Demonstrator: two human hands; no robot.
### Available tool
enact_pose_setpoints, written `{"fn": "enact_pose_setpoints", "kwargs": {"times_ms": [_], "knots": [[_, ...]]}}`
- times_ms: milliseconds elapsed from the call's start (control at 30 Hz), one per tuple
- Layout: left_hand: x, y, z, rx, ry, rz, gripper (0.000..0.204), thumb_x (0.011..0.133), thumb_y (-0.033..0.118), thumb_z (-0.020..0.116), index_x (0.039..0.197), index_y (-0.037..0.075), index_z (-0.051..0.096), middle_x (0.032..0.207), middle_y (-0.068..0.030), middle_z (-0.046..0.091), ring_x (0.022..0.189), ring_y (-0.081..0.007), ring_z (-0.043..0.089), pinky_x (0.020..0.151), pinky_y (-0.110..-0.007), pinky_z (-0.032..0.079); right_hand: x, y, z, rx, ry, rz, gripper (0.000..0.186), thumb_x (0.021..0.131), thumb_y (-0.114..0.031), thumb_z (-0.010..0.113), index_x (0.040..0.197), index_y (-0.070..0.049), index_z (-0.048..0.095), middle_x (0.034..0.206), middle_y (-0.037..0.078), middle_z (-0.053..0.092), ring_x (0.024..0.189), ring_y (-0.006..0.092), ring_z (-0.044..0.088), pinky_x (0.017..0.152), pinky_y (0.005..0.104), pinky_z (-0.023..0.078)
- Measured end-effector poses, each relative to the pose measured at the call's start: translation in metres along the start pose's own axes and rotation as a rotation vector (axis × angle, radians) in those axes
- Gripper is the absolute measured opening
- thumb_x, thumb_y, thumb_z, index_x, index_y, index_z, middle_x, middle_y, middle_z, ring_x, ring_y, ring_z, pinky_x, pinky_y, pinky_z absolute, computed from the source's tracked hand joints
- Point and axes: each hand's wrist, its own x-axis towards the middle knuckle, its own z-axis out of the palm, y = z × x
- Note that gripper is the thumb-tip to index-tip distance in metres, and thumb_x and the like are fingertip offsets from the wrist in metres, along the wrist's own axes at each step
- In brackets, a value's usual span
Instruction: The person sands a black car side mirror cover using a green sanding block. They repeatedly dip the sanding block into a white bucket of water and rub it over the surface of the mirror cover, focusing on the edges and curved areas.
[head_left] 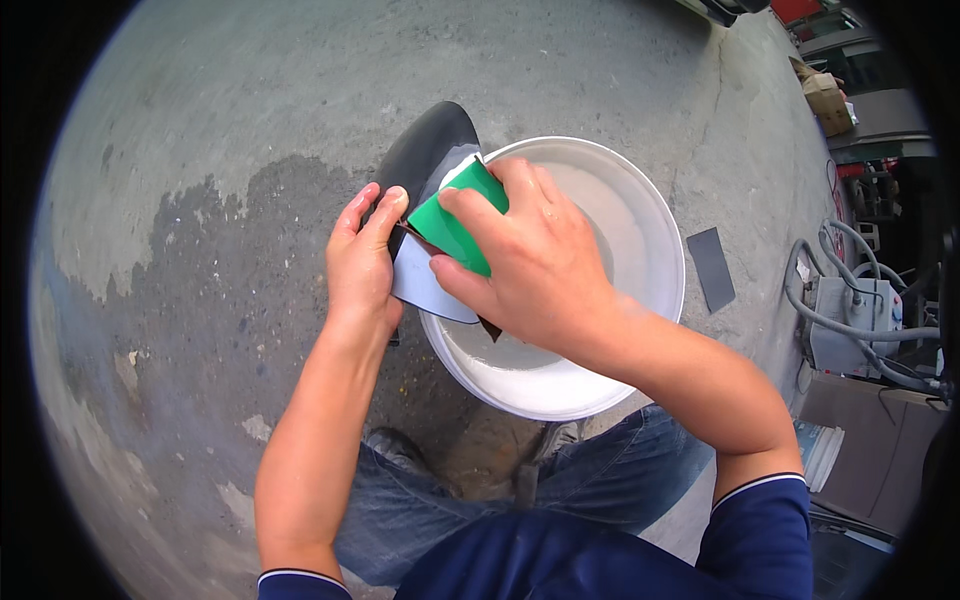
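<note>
A curved, glossy black shell [432, 140], shaped like a car's mirror cover, is held over the left rim of a white bucket [668, 225]. Its lower part looks pale grey-blue and wet. My left hand [362, 265] grips the shell's left edge, thumb and fingers closed on it. Pressed against its face is a green sanding block [452, 228], which my right hand [548, 250] clasps from above. Dark brown sandpaper [490, 330] sticks out below the right fingers. Cloudy water stands in the bucket. The shell's underside is hidden.
A dark grey rectangular sheet [711, 270] lies on the concrete floor right of the bucket. Farther right are a grey box with hoses [850, 320] and a cardboard box [826, 102]. Wet floor [270, 230] spreads at left. My shoes and knees are close below the bucket.
</note>
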Motion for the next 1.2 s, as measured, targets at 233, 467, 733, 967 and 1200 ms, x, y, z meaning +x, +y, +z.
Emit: {"fn": "enact_pose_setpoints", "kwargs": {"times_ms": [233, 467, 733, 967, 1200], "knots": [[-0.004, 0.004, 0.007, 0.012, 0.02, -0.014, 0.061, 0.1, 0.015, 0.08, 0.151, -0.001, 0.051, 0.125, -0.0121, 0.07, 0.114, -0.0192, 0.068, 0.097, -0.035, 0.057, -0.019, -0.011, -0.003, 0.048, -0.008, -0.016, 0.047, 0.08, -0.029, 0.088, 0.119, -0.01, 0.071, 0.124, 0.025, 0.061, 0.109, 0.043, 0.065, 0.087, 0.0517, 0.058], [0.002, 0.003, -0.007, -0.035, -0.045, -0.044, 0.064, 0.101, 0.017, 0.079, 0.153, -0.003, 0.048, 0.132, -0.016, 0.068, 0.116, -0.0213, 0.068, 0.098, -0.035, 0.058, 0.012, -0.007, 0.017, 0.042, 0.044, 0.091, 0.045, 0.081, -0.027, 0.087, 0.119, -0.009, 0.071, 0.125, 0.026, 0.061, 0.111, 0.0435, 0.064, 0.088, 0.0504, 0.058], [-0.004, 0.006, 0.01, -0.007, -0.017, -0.026, 0.062, 0.1, 0.016, 0.08, 0.151, -0.003, 0.052, 0.126, -0.0149, 0.07, 0.113, -0.0217, 0.069, 0.096, -0.035, 0.058, 0.036, 0.009, 0.024, -0.021, 0.059, 0.139, 0.043, 0.083, -0.028, 0.085, 0.118, -0.007, 0.072, 0.123, 0.027, 0.063, 0.11, 0.0443, 0.065, 0.086, 0.0507, 0.058], [-0.008, 0.007, 0.011, 0.059, -0.034, -0.031, 0.062, 0.099, 0.016, 0.081, 0.15, -0.004, 0.052, 0.129, -0.0134, 0.069, 0.115, -0.0205, 0.068, 0.099, -0.034, 0.057, -0.003, 0.0, 0.002, 0.039, 0.059, -0.06, 0.041, 0.077, -0.028, 0.087, 0.108, -0.006, 0.07, 0.11, 0.023, 0.062, 0.099, 0.038, 0.064, 0.079, 0.0462, 0.057], [-0.005, 0.007, 0.008, 0.044, -0.005, -0.024, 0.062, 0.099, 0.013, 0.08, 0.151, -0.005, 0.05, 0.128, -0.0142, 0.072, 0.116, -0.0203, 0.069, 0.1, -0.034, 0.057, -0.033, -0.018, -0.01, 0.058, -0.041, -0.099, 0.044, 0.081, -0.029, 0.087, 0.118, -0.009, 0.073, 0.124, 0.026, 0.063, 0.11, 0.0429, 0.066, 0.085, 0.0499, 0.058]]}}
